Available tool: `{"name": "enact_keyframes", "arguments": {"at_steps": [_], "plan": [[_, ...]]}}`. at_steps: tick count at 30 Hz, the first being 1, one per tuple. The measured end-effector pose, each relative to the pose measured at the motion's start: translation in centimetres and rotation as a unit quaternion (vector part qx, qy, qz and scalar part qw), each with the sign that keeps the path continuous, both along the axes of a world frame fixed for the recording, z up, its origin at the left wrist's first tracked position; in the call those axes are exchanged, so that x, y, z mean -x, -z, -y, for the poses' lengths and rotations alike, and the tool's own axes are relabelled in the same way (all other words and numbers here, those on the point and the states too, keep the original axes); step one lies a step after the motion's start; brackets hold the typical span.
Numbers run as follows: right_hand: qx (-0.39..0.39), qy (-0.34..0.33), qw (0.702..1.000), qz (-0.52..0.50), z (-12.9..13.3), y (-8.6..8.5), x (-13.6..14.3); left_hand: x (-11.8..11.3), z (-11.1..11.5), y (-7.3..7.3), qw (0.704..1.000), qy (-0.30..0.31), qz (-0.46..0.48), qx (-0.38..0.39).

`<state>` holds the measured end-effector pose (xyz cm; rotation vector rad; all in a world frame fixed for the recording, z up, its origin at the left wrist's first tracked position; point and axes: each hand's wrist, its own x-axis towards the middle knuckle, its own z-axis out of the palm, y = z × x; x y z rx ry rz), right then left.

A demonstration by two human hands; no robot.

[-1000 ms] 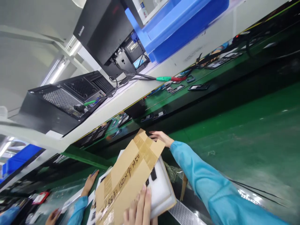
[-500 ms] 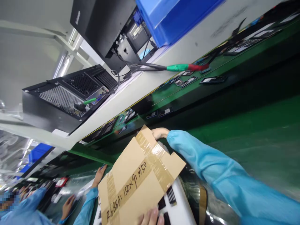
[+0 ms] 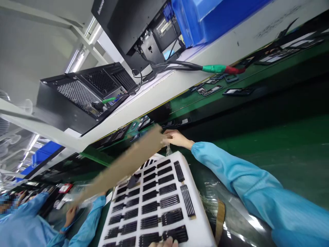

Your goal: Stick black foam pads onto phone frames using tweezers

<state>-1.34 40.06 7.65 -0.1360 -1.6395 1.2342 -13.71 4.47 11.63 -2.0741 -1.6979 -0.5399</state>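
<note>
My right hand [image 3: 176, 138] pinches one corner of a brown cardboard sheet [image 3: 123, 164], which is tilted nearly edge-on and blurred. Below it lies a white foam tray [image 3: 199, 219] with rows of slots holding bundles of thin black strips [image 3: 171, 200], several in each slot. A small dark piece [image 3: 133, 180] lies across slots near the tray's far left. At the bottom edge of the picture, my left hand [image 3: 164, 244] shows only its fingertips, curled over the near part of the tray; the rest is out of view.
A co-worker in blue sleeves [image 3: 87, 223] is at the left, partly behind the cardboard. Clear plastic film [image 3: 236, 223] lies right of the tray. Phone parts [image 3: 209, 90] lie on the green bench under a white shelf [image 3: 154, 99], which bears a computer case [image 3: 79, 96] and a blue bin [image 3: 205, 20].
The cardboard sheet, lying over the tray with its handwriting showing, has been lifted and swung left, uncovering the slots. My left fingertips have moved lower in the picture.
</note>
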Motion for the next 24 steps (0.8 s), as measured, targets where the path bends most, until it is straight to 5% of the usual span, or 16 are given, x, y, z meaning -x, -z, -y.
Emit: {"name": "enact_keyframes", "arguments": {"at_steps": [5,9,13,18,21,24], "plan": [[0.104,-0.008,0.995,-0.004,0.7,1.7,0.4,1.1,-1.8,-0.5,1.000,-0.009,0.022,0.014],[0.143,-0.036,0.989,-0.021,1.2,1.4,-0.3,1.0,-0.2,-1.0,0.999,-0.012,0.046,0.021],[0.172,-0.072,0.982,-0.027,1.6,0.7,-0.9,0.3,0.5,-4.2,0.991,-0.015,0.116,0.063],[0.204,-0.087,0.974,-0.037,2.4,0.6,-1.0,2.9,-5.6,-8.9,0.955,-0.111,0.015,0.275],[0.217,-0.082,0.972,-0.048,2.9,0.8,-0.9,6.6,-9.7,-8.4,0.949,-0.199,-0.018,0.246],[0.227,-0.079,0.969,-0.054,3.2,1.0,-0.8,9.7,-11.6,-6.7,0.939,-0.186,-0.046,0.284]]}}
